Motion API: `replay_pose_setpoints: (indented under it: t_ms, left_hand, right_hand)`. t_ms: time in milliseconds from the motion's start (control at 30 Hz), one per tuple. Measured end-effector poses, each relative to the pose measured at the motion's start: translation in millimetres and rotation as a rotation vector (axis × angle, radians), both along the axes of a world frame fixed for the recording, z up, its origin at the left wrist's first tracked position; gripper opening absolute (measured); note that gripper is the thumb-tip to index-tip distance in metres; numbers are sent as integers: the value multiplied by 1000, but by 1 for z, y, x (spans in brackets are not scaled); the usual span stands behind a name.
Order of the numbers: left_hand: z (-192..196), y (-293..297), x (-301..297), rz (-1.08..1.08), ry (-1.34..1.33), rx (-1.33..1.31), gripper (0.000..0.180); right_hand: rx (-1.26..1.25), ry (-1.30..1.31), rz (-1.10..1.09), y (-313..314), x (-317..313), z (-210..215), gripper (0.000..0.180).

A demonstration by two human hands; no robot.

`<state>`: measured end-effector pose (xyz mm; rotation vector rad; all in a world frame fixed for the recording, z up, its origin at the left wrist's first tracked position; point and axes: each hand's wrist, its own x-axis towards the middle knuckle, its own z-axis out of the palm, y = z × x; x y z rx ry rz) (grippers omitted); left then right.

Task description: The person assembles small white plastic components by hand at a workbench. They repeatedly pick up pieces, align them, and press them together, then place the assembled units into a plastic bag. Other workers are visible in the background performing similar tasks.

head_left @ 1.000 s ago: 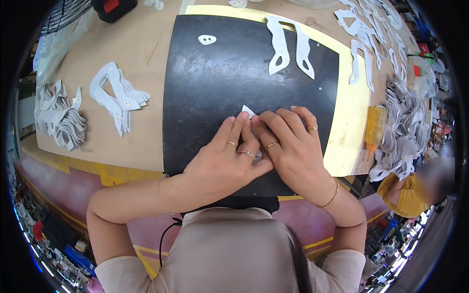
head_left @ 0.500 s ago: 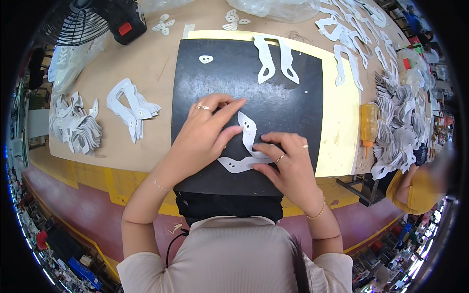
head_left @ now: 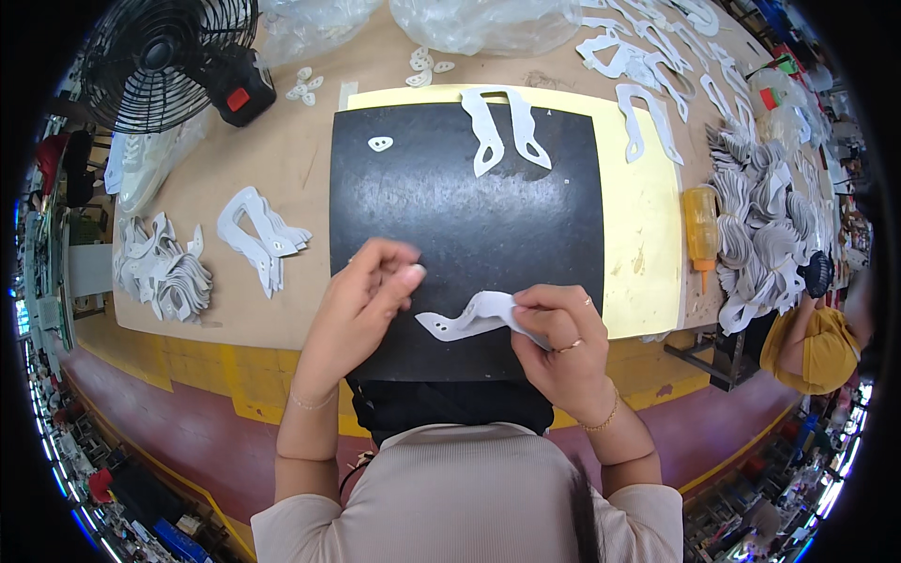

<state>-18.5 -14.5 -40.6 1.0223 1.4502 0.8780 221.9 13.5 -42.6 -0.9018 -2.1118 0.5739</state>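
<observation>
My right hand (head_left: 566, 349) pinches one end of a white curved cut-out piece (head_left: 462, 324) between thumb and fingers. The piece's other end, with small dark holes, points left over the black mat (head_left: 469, 225). Left of it, my left hand (head_left: 364, 305) hovers with loosely curled fingers, a little apart at the tips and slightly blurred; no object shows in it. Farther up the mat lies a white U-shaped piece (head_left: 481, 127) with an opening near each tip. A small white oval piece (head_left: 380, 144) with two holes lies at the mat's upper left.
At left are a stack of white U-shaped pieces (head_left: 253, 235) and a heap of them (head_left: 169, 277). A black fan (head_left: 155, 56) stands top left. Right of the yellow sheet (head_left: 641, 235) are a yellow bottle (head_left: 700, 230) and bundled pieces (head_left: 760, 216). Another person's yellow sleeve (head_left: 815, 352) shows beyond.
The upper part of the white piece has been folded or swung down toward my right hand. My left hand has drawn back left and downward from it. The whole view has shifted slightly.
</observation>
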Motion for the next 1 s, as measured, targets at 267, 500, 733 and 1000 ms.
replay_pose_setpoints:
  t_ms: [267, 500, 733, 1000]
  left_hand:
    - [-1, -17, 55, 221, -861, -127, 40]
    - [21, -8, 40, 87, -632, 26, 20]
    - [41, -14, 38, 43, -548, -3, 14]
    - [52, -17, 42, 61, -467, 40, 14]
  right_hand:
    - [24, 206, 31, -4, -5, -5, 39]
    - [-190, 235, 138, 1, 6, 26, 39]
    - [-750, 429, 303, 28, -5, 40, 17]
    - [-856, 452, 369, 37, -3, 37, 8]
